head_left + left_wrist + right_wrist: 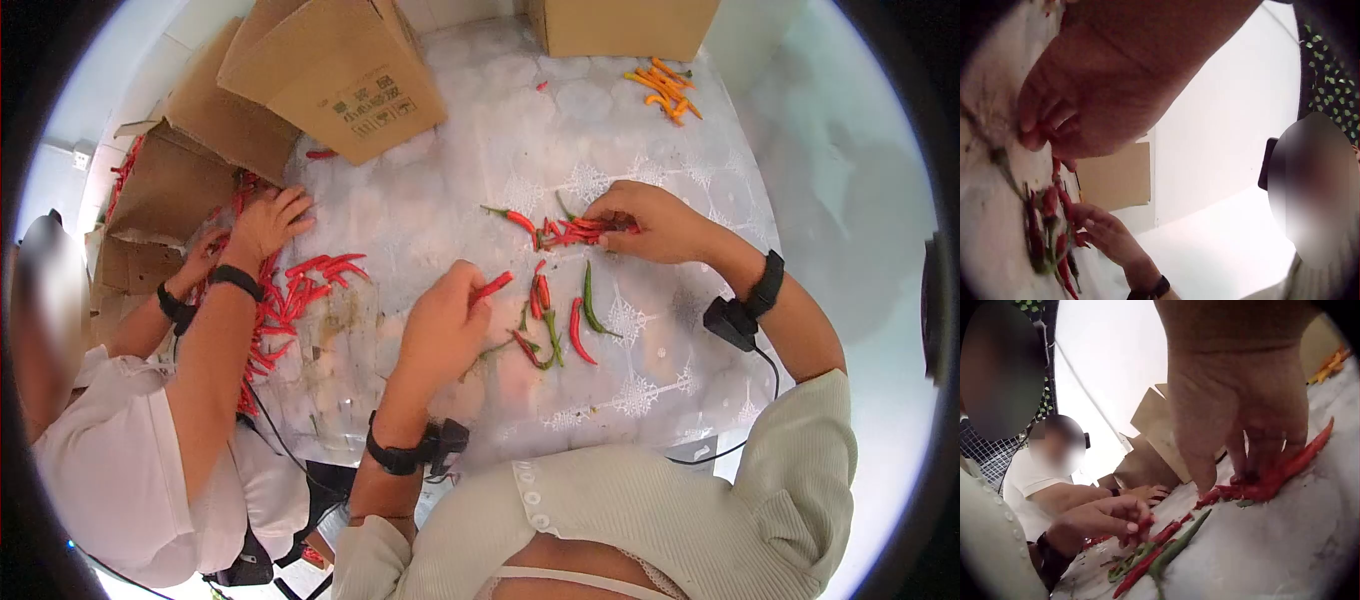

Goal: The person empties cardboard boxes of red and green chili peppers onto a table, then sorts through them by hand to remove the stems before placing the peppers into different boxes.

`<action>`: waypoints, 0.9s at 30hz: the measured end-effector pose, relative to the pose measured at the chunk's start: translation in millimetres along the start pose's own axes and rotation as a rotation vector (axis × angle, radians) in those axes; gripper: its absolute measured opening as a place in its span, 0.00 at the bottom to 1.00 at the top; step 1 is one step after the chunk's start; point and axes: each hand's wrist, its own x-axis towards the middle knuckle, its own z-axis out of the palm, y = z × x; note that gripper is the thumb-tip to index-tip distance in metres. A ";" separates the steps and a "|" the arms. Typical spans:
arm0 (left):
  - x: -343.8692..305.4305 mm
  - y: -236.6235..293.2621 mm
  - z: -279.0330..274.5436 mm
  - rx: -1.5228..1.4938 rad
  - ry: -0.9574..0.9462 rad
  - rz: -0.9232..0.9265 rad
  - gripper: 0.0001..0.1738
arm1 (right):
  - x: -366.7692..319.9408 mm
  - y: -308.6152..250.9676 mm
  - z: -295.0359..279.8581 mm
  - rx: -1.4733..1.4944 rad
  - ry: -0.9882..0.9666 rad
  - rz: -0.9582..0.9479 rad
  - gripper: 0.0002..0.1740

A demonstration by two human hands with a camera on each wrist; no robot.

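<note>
My left hand [440,330] pinches a short red pepper piece [492,288] between thumb and fingers; the left wrist view shows this hand [1097,87] from close by. To its right, my right hand [665,225] has its fingers and thumb curled round several small red peppers [575,232] lying on the table. In the right wrist view this hand [1241,419] reaches down onto the red peppers [1266,487]. Between and below the hands lie a long green pepper [588,295], a red pepper [577,330] and several red ones with green stems.
At the left another person's hand [268,222] rests by a pile of red peppers [290,295]. Cardboard boxes [350,90] stand along the back left, with another box [625,25] at the back. Orange peppers [668,90] lie at the back right of the covered table [420,220].
</note>
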 end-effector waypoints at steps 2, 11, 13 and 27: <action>-8.6 9.9 8.6 0.071 -0.012 0.049 0.20 | -17.1 -14.7 -1.1 0.010 -0.001 0.072 0.23; -34.2 39.1 5.8 0.249 -0.168 0.017 0.35 | -59.4 -34.3 -0.1 -0.235 -0.043 0.265 0.38; -33.6 36.8 15.3 0.226 -0.116 0.043 0.35 | -56.2 -37.3 6.2 -0.024 -0.062 0.369 0.38; 18.5 19.5 11.6 0.010 0.232 0.190 0.17 | -18.7 -33.6 25.3 0.058 0.404 0.177 0.24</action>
